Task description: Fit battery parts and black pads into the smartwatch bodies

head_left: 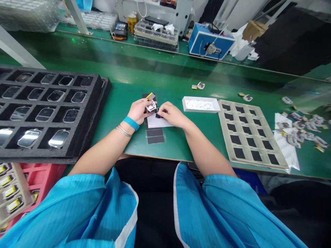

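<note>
My left hand [138, 111] holds a small white electronic module [151, 106] with a yellow-edged battery [150, 96] sticking up from it. Close on its right, my right hand [170, 113] has its thumb and fingers pinched at a small dark piece [158, 115] beside the module. Fine detail between the fingertips is too small to make out. Under both hands lie a white sheet [161, 122] and a strip of black rectangles [155, 136] on the green table [178, 146].
A foam tray [99, 103] of watch-like cases fills the left. Right of my hands are a white box [201, 104] with tiny parts, a beige tray [245, 134] with black pieces, and a pile of modules [300, 125]. A blue device [210, 41] stands behind.
</note>
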{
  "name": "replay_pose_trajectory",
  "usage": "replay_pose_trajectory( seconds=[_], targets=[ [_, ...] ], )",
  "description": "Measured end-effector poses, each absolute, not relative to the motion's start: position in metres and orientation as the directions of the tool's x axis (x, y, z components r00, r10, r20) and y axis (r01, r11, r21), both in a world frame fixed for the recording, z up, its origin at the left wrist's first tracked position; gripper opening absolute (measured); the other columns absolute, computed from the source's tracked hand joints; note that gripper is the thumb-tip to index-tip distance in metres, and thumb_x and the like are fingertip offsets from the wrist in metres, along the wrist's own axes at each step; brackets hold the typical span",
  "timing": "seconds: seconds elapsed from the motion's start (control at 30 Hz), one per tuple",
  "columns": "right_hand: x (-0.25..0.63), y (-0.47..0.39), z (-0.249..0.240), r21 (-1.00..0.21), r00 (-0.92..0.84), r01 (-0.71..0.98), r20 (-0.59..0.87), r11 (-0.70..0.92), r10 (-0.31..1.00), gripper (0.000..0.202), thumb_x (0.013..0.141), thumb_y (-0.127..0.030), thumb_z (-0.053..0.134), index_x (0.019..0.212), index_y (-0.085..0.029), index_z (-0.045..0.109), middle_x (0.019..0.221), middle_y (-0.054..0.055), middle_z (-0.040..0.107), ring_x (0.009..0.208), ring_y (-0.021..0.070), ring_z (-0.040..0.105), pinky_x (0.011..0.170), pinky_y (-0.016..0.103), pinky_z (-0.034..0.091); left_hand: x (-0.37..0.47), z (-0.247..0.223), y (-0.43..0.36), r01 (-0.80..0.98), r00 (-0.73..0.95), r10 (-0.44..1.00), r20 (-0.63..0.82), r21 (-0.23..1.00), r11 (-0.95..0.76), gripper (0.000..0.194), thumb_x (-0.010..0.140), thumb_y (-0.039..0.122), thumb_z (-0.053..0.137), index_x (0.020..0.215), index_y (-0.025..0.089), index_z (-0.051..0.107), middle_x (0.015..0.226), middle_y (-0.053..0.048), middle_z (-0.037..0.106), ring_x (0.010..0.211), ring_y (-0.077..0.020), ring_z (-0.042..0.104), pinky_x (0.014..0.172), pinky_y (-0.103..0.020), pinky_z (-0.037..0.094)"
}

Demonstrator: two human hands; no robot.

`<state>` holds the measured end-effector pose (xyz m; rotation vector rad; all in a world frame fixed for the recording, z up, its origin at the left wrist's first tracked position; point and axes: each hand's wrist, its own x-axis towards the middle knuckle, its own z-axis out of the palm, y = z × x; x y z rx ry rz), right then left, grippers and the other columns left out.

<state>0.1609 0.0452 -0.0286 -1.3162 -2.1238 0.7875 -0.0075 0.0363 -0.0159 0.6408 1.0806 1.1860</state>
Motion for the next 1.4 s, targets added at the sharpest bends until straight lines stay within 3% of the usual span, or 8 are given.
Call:
replay_pose_trajectory(
  seconds=[0.2,0.4,0.63,0.83,0.97,1.13,1.27,1.4],
  targets=[
    [0.166,0.032,-0.014,-0.814,-0.252,0.335,0.408,0.475,0.877,0.011,0.084,-0.029,0.064,0.077,-0.021,0.061,0.095,0.003,0.070,0.094,0.0183,0.064,0.088,0.035,0.051,-0.005,-0.013,0.033,-0.344,-0.005,0.960,-0.280,0.902,0.261,0.012,0.069,0.012,0.067,0.080,0.014,0.067,0.080,-0.005,0.070,0.072,-0.0162,0.065,0.079,-0.038,0.058],
    [0.156,0.026,-0.016,-0.873,-0.217,0.254,0.369,0.417,0.904,0.012,0.071,-0.028,0.072,0.071,-0.019,0.063,0.078,0.001,0.070,0.077,0.0171,0.066,0.078,0.033,0.052,-0.001,-0.010,0.028,-0.262,0.042,0.963,-0.265,0.928,0.266,0.011,0.070,0.010,0.067,0.081,0.011,0.068,0.068,-0.002,0.065,0.058,-0.0123,0.060,0.061,-0.028,0.058],
    [0.155,0.029,-0.019,-0.912,-0.259,0.208,0.297,0.354,0.919,0.025,0.070,-0.028,0.071,0.081,-0.021,0.050,0.075,-0.004,0.066,0.072,0.0125,0.062,0.076,0.030,0.050,0.001,-0.006,0.025,-0.194,0.109,0.949,-0.295,0.931,0.311,0.007,0.074,0.006,0.061,0.078,0.010,0.066,0.063,0.001,0.062,0.054,-0.0085,0.058,0.053,-0.021,0.056],
    [0.156,0.028,-0.019,-0.882,-0.295,0.277,0.300,0.382,0.907,0.026,0.073,-0.025,0.068,0.084,-0.023,0.044,0.077,-0.004,0.067,0.072,0.0129,0.062,0.075,0.030,0.048,0.001,-0.005,0.025,-0.174,0.128,0.948,-0.293,0.934,0.312,0.006,0.073,0.005,0.062,0.074,0.010,0.065,0.063,0.001,0.061,0.053,-0.0077,0.058,0.052,-0.020,0.056],
    [0.152,0.023,-0.020,-0.766,-0.326,0.438,0.352,0.470,0.877,0.018,0.077,-0.019,0.063,0.084,-0.022,0.047,0.080,-0.003,0.067,0.072,0.0142,0.062,0.080,0.033,0.048,0.001,-0.008,0.025,-0.193,0.126,0.949,-0.288,0.932,0.308,0.007,0.074,0.004,0.061,0.073,0.010,0.065,0.064,0.000,0.061,0.053,-0.0073,0.058,0.052,-0.019,0.056],
    [0.150,0.024,-0.023,-0.594,-0.245,0.607,0.493,0.529,0.835,0.021,0.074,-0.017,0.069,0.089,-0.022,0.056,0.098,0.005,0.067,0.099,0.0248,0.061,0.098,0.045,0.045,0.000,-0.009,0.026,-0.232,0.091,0.948,-0.306,0.919,0.319,0.009,0.073,0.004,0.062,0.078,0.010,0.066,0.065,0.000,0.061,0.054,-0.0077,0.059,0.051,-0.019,0.056],
    [0.155,0.036,-0.032,-0.804,-0.131,0.441,0.381,0.398,0.915,0.036,0.074,-0.031,0.076,0.104,-0.019,0.061,0.109,0.007,0.066,0.098,0.0224,0.063,0.086,0.038,0.053,-0.001,-0.007,0.026,-0.233,0.125,0.937,-0.326,0.908,0.347,0.015,0.073,0.007,0.062,0.086,0.010,0.068,0.067,-0.001,0.063,0.058,-0.0104,0.064,0.052,-0.019,0.056],
    [0.157,0.041,-0.036,-0.879,-0.097,0.311,0.350,0.362,0.932,0.017,0.084,-0.035,0.067,0.088,-0.019,0.067,0.092,0.003,0.070,0.086,0.0176,0.066,0.082,0.033,0.054,-0.003,-0.006,0.025,-0.256,0.218,0.923,-0.317,0.894,0.367,0.025,0.070,0.008,0.061,0.094,0.010,0.069,0.076,-0.004,0.068,0.067,-0.0142,0.069,0.059,-0.023,0.059]
  ],
)
